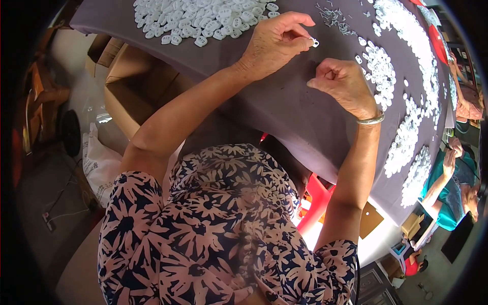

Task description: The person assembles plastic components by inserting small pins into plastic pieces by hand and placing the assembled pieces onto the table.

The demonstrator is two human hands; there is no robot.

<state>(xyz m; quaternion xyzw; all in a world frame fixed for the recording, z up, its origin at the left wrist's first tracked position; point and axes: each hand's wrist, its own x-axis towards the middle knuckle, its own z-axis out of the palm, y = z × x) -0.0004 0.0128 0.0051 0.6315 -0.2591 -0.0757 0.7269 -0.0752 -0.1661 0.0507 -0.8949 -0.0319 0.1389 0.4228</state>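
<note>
Between thumb and fingertips, my left hand [278, 43] pinches a small white plastic piece [315, 43] with a hole in it, held over the table. A little to the right and nearer, my right hand [348, 84] has its fingers curled together; whatever they hold, if anything, is too small or hidden to make out. A silvery bangle [371, 120] circles that wrist. Beyond my left hand spreads a pile of white oval pieces with holes [208, 18]. Small grey nails or pins [335, 20] lie scattered past both hands. Beside my right hand sits a smaller heap of white pieces [381, 71].
A dark cloth [274, 109] covers the table. More white heaps [404, 140] run along its right side. An open cardboard box [127, 84] and a white sack [96, 165] stand at left. Other people sit at far right, one in a teal top [447, 185]. A red stool [315, 201] shows below.
</note>
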